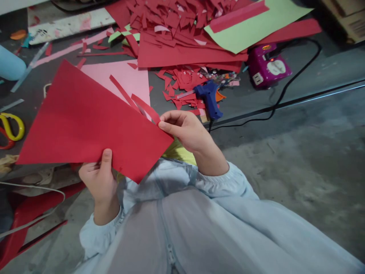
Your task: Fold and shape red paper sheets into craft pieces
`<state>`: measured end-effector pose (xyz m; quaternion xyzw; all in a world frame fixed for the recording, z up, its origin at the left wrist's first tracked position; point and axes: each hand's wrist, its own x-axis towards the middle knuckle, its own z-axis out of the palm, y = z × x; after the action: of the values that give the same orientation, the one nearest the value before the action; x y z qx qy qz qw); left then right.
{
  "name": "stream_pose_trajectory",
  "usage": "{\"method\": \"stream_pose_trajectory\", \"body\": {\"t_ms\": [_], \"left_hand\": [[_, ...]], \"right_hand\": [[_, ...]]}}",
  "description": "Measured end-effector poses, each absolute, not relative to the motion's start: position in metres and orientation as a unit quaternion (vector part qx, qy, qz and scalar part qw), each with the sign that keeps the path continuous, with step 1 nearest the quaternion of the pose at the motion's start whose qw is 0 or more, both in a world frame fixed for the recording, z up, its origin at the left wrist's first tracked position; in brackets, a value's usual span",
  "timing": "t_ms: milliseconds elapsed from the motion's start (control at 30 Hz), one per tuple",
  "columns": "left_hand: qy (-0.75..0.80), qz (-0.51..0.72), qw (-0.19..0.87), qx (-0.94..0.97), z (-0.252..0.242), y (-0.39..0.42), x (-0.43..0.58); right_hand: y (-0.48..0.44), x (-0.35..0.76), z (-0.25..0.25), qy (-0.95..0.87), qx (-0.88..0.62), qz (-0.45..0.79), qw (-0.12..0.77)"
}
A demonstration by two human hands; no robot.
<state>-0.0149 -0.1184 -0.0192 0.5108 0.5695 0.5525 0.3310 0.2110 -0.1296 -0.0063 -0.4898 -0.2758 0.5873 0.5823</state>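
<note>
Close in, a pale blue zipped jacket (pixel 159 228) fills the foreground, and just in front of it a large red sheet (pixel 94 125) is held tilted, partly above the tabletop (pixel 239 97). The left hand (pixel 99 179) grasps its lower edge, thumb flat on top and the other fingers folded under. At the sheet's upper right edge, the right hand (pixel 189 133) pinches the end of a curled red strip (pixel 146 108) between thumb and forefinger; whether strip and sheet are joined there, I cannot tell. A yellow handle loop (pixel 20 123) lies left of the sheet. Just beyond the right hand rests a blue glue gun (pixel 211 99), beside small red scraps (pixel 185 80), while a pink sheet (pixel 128 82) lies partly under the held one. Farther right sits a purple power adapter (pixel 262 64) with a black cord plugged in. Farthest off, a heap of red cuttings (pixel 171 19) spreads beside a pale green sheet (pixel 236 40) bearing a folded red piece.
</note>
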Motion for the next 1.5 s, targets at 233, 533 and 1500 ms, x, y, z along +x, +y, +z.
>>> {"method": "stream_pose_trajectory", "body": {"t_ms": [233, 533, 1500], "left_hand": [[0.546, 0.586, 0.333, 0.498, -0.022, -0.115, -0.014], [0.566, 0.570, 0.320, 0.502, -0.022, -0.117, -0.019], [0.593, 0.566, 0.240, 0.520, -0.021, -0.116, -0.017]], "right_hand": [[-0.129, 0.212, -0.006, -0.257, -0.486, 0.592, 0.589], [-0.134, 0.220, -0.006, -0.304, -0.491, 0.638, 0.510], [-0.136, 0.226, -0.003, -0.324, -0.465, 0.668, 0.482]]}}
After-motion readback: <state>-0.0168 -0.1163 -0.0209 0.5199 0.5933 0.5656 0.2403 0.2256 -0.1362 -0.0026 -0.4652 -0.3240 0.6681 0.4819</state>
